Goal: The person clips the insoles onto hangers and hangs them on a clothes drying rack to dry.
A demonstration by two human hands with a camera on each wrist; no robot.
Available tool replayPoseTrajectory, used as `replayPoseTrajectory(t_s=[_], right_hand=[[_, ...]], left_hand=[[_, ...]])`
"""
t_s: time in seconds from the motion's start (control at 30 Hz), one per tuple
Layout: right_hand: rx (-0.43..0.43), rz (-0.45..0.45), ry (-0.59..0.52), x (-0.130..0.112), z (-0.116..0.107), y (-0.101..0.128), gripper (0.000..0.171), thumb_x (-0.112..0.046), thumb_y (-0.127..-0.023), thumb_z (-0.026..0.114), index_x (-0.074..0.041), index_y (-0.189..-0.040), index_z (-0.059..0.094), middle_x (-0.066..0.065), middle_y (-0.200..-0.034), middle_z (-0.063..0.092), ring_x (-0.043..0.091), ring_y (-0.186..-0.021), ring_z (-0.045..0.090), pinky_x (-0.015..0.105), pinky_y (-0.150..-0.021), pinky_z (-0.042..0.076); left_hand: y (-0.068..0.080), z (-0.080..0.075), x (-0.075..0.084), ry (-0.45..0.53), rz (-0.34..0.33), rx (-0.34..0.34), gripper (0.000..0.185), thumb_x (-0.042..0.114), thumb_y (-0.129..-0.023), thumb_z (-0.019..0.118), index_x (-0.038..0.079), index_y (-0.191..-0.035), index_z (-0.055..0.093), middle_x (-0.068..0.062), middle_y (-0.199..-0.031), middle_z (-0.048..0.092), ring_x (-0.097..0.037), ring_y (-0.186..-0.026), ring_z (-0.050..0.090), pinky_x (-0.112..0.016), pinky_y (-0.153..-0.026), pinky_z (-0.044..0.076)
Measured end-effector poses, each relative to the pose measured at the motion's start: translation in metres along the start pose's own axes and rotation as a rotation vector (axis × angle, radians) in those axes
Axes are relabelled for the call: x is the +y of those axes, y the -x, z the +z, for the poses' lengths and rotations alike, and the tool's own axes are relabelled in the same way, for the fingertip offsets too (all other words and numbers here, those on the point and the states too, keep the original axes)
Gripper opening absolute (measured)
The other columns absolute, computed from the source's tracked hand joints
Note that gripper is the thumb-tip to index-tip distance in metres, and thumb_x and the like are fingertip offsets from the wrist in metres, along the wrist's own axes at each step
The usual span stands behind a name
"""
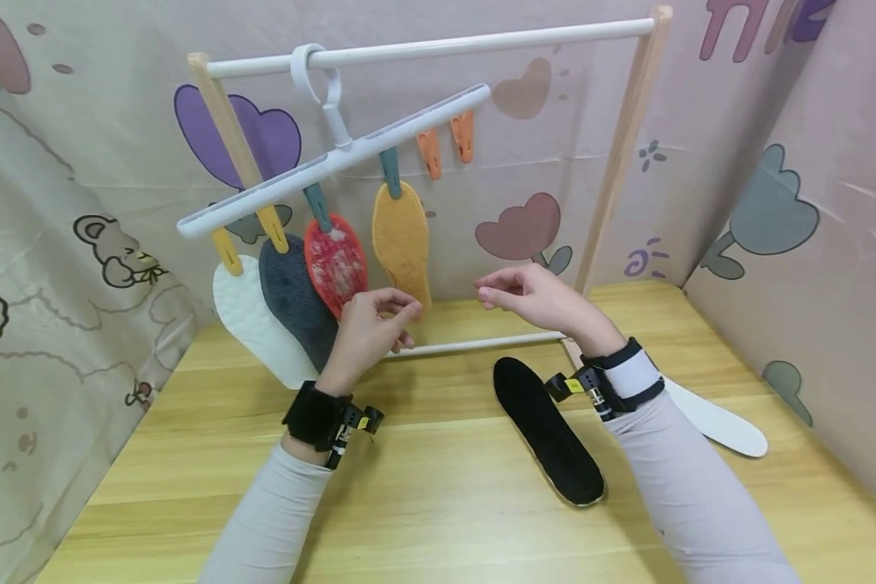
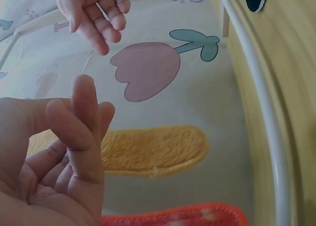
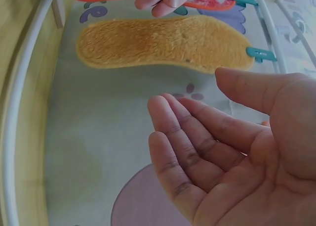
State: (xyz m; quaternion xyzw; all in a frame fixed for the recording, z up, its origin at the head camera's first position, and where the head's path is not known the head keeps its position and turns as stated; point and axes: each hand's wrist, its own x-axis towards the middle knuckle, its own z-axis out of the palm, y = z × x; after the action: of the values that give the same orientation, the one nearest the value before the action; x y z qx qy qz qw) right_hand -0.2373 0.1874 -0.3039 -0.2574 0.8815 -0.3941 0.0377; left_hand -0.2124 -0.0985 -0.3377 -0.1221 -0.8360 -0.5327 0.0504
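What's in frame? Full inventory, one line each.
hanging insoles: 4, white, grey, red, orange; clipped to hanger
clip hanger: 1, white; hooked on top rail
free clips: 2, orange; hanger's right end
drying rack: 1, wood and white rails; on table
black insole: 1; flat on table
white insole: 1; table, behind right forearm
table: 1, light wood
left hand: fingers loosely curled, holding nothing, near red insole
right hand: open, empty, beside orange insole

We found open air right of the yellow insole (image 1: 401, 242); the rack's lower bar (image 1: 482, 345) barred below, the black insole (image 1: 547, 430) lay on the table (image 1: 423, 487)
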Motion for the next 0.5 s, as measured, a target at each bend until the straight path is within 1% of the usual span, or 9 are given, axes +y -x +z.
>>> replayPoseTrajectory(t_s=[0.07,0.1,0.13,0.2,0.3,0.37,0.43,0.5], right_hand=[[-0.008,0.015,0.005,0.004,0.001,0.004,0.038,-0.023,-0.112,0.059,-0.001,-0.142,0.067,0.014,-0.125,0.079,0.029,-0.12,0.075,0.051,-0.112,0.053],[-0.013,0.02,0.01,0.005,0.001,0.005,0.038,-0.023,-0.112,0.059,-0.001,-0.142,0.067,0.013,-0.124,0.08,0.029,-0.12,0.075,0.052,-0.112,0.053],[-0.015,0.029,0.017,0.006,0.002,0.007,0.038,-0.023,-0.112,0.059,-0.001,-0.141,0.067,0.012,-0.123,0.08,0.028,-0.119,0.075,0.051,-0.111,0.053],[-0.017,0.03,0.039,0.009,0.004,0.01,0.038,-0.024,-0.111,0.06,-0.001,-0.14,0.068,0.012,-0.121,0.08,0.028,-0.118,0.075,0.05,-0.107,0.055],[-0.025,0.021,0.068,0.011,0.007,0.016,0.038,-0.025,-0.11,0.062,-0.001,-0.139,0.069,0.013,-0.124,0.079,0.029,-0.119,0.074,0.051,-0.104,0.057],[-0.035,0.019,0.086,0.013,0.009,0.02,0.039,-0.027,-0.11,0.063,-0.001,-0.138,0.07,0.014,-0.127,0.078,0.03,-0.121,0.073,0.052,-0.104,0.057],[-0.05,0.015,0.105,0.013,0.011,0.025,0.04,-0.028,-0.109,0.064,0.0,-0.137,0.07,0.016,-0.13,0.077,0.031,-0.121,0.073,0.053,-0.105,0.057],[-0.065,0.014,0.123,0.015,0.012,0.03,0.04,-0.028,-0.11,0.064,0.001,-0.136,0.071,0.017,-0.129,0.077,0.032,-0.12,0.074,0.053,-0.104,0.058]], left_hand=[[0.001,0.002,-0.002,0.0,-0.003,-0.01,0.021,0.027,-0.105,0.073,0.009,-0.113,0.078,-0.014,-0.103,0.08,-0.02,-0.064,0.076,-0.031,-0.058,0.061],[0.001,0.004,-0.002,-0.001,-0.001,-0.014,0.02,0.027,-0.105,0.073,0.009,-0.113,0.078,-0.012,-0.101,0.08,-0.022,-0.064,0.076,-0.03,-0.057,0.06],[0.001,0.005,-0.003,-0.002,0.001,-0.019,0.021,0.026,-0.105,0.073,0.008,-0.113,0.078,-0.01,-0.1,0.081,-0.026,-0.065,0.077,-0.032,-0.056,0.06],[0.001,0.008,-0.005,-0.007,0.016,-0.026,0.021,0.025,-0.104,0.073,0.007,-0.113,0.079,-0.008,-0.098,0.081,-0.026,-0.064,0.077,-0.031,-0.055,0.059],[0.002,0.013,-0.006,-0.003,0.037,-0.045,0.02,0.022,-0.104,0.073,0.005,-0.112,0.079,-0.01,-0.098,0.082,-0.024,-0.063,0.076,-0.027,-0.053,0.057],[0.002,0.016,-0.006,0.005,0.044,-0.059,0.019,0.022,-0.104,0.073,0.005,-0.11,0.079,-0.013,-0.099,0.082,-0.016,-0.06,0.074,-0.026,-0.053,0.057],[0.003,0.019,-0.006,0.012,0.041,-0.075,0.017,0.02,-0.104,0.073,0.006,-0.11,0.079,-0.016,-0.101,0.081,-0.014,-0.059,0.073,-0.026,-0.053,0.058],[0.003,0.022,-0.006,0.008,0.035,-0.082,0.015,0.02,-0.104,0.073,0.007,-0.108,0.079,-0.016,-0.101,0.081,-0.014,-0.059,0.073,-0.026,-0.053,0.058]])
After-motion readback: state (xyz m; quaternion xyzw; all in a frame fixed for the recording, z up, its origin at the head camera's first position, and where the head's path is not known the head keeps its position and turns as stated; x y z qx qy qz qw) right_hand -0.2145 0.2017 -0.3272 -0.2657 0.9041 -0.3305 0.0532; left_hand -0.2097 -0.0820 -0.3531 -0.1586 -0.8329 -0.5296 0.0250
